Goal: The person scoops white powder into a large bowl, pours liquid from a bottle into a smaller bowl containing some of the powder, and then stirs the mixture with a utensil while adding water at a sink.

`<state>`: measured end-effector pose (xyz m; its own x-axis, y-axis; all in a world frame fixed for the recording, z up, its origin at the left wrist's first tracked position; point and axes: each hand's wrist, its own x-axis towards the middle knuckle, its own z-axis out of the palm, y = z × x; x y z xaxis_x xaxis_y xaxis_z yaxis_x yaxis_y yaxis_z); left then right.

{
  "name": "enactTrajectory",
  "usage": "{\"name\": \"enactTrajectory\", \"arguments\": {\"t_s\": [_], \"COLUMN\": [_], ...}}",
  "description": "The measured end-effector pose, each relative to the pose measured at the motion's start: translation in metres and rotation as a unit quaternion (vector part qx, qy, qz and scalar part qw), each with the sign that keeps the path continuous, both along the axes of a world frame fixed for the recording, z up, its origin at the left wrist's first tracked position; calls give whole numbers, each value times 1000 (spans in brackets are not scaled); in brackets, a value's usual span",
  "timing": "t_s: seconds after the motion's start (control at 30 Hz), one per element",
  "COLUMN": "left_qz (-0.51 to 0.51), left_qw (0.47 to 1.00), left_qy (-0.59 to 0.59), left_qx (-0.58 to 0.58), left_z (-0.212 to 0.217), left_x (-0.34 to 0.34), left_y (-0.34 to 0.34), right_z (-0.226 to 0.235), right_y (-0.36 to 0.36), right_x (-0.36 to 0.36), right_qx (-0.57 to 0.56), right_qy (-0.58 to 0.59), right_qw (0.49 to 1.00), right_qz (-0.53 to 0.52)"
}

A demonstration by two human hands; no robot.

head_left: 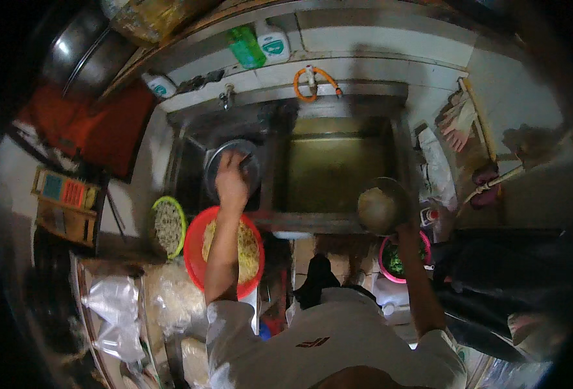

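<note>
My left hand (232, 181) reaches over a round grey metal bowl (213, 170) in the left sink basin. Its fingers are curled over the bowl's inside; blur hides what they close on. At the front right corner of the sink, my right hand (403, 232) is closed on the near edge of a round metal vessel (382, 206), perhaps a bowl or dipper, with a pale inside. The right basin (332, 165) holds murky, greenish-yellow water. Beneath my left forearm stands a red basin (194, 249) of yellow shredded or noodle-like food (249, 254).
Left of the red basin is a yellow-green basket (184, 227) of pale pieces. A pink basket (395, 279) with leafy greens stands below my right hand. An orange hose (297, 85) and a tap (226, 97) are at the sink's back edge, with a white bottle (275, 47) behind.
</note>
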<state>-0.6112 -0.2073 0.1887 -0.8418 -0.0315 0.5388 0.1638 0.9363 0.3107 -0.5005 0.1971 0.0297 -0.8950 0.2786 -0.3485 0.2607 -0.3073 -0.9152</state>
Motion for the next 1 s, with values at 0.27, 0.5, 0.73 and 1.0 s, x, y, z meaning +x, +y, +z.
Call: {"name": "enactTrajectory", "arguments": {"t_s": [0.27, 0.5, 0.73, 1.0], "left_qz": [-106, -247, -335, -264], "left_qw": [967, 943, 908, 899], "left_qy": [-164, -144, -25, 20], "left_qx": [-167, -170, -249, -349], "left_z": [-48, -43, -70, -105], "left_x": [-280, -377, -433, -454], "left_y": [67, 85, 79, 85], "right_z": [-61, -25, -83, -170], "right_y": [-21, -78, -87, -67], "right_x": [-117, -250, -333, -368], "right_qx": [-30, -49, 129, 578], "right_qy": [9, -11, -52, 70], "right_qw": [1000, 999, 988, 804], "right_qz": [4, 11, -63, 122]}}
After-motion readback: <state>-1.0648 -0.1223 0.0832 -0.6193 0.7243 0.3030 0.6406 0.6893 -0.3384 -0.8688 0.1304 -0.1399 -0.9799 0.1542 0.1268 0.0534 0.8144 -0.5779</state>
